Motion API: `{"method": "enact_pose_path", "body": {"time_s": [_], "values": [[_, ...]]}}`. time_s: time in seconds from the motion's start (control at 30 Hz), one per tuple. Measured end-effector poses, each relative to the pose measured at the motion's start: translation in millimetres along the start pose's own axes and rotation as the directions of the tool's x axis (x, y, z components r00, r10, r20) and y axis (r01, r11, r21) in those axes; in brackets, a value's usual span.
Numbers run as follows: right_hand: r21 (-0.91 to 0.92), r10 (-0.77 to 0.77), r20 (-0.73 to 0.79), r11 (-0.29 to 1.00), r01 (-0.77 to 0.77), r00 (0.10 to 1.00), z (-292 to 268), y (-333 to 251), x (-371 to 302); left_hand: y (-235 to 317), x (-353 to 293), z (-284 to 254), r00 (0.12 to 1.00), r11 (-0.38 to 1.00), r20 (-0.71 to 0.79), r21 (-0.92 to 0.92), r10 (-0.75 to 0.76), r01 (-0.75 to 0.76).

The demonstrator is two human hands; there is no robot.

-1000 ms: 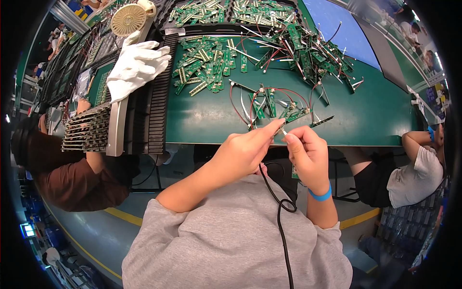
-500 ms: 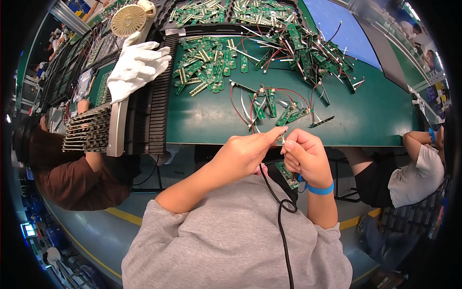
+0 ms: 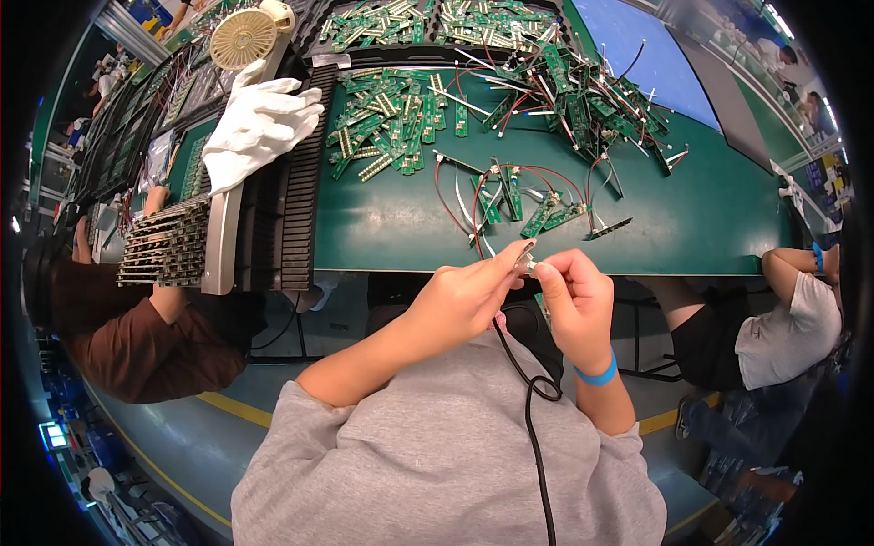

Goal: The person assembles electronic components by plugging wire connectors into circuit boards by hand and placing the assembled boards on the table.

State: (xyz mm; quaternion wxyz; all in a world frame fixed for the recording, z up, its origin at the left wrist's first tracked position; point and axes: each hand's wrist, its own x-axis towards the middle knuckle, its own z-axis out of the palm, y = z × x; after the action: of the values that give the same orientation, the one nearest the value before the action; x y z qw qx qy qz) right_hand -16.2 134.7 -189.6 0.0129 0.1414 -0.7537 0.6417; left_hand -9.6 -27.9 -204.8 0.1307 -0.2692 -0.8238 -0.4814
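Note:
My left hand (image 3: 466, 305) is closed around a small circuit board (image 3: 526, 252), and only the board's end shows past the thumb. The fingers of my right hand (image 3: 580, 305) pinch a small white connector (image 3: 534, 267) right against that end. Whether the connector is seated in the board I cannot tell. Both hands are just off the table's near edge. Beyond them on the table lie several green boards (image 3: 514, 193) with red, white and black wires attached. Another green board (image 3: 543, 308) shows in part between my hands, mostly hidden by the right one.
The green table (image 3: 692, 227) carries a pile of loose boards (image 3: 401, 114) and a tangled heap of wired boards (image 3: 583, 96). Behind stand black trays (image 3: 437, 45) of boards. At left are a black rack (image 3: 300, 200), white gloves (image 3: 259, 127) and a fan (image 3: 243, 39). People sit on both sides.
My right hand has turned more upright, its thumb now against the connector. The board hanging below it is now mostly hidden. My left hand has shifted slightly; the table's contents look unchanged.

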Motion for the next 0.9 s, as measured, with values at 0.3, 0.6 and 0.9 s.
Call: {"method": "enact_pose_path", "body": {"time_s": [0.3,0.6,0.9], "values": [[-0.208,-0.145,-0.090,0.970,0.124,0.985,10,-8,-1,-5,-9,10,0.998,0.996,-0.008,-0.068,-0.062,0.061],[-0.116,-0.066,-0.065,0.992,0.058,0.996,15,-1,-2,-1,-9,5,1.000,0.998,-0.018,0.063,0.012,-0.011],[-0.098,0.055,0.093,0.994,-0.046,0.994,2,-8,0,-1,-6,-4,1.000,0.999,0.015,0.052,-0.009,0.009]]}}
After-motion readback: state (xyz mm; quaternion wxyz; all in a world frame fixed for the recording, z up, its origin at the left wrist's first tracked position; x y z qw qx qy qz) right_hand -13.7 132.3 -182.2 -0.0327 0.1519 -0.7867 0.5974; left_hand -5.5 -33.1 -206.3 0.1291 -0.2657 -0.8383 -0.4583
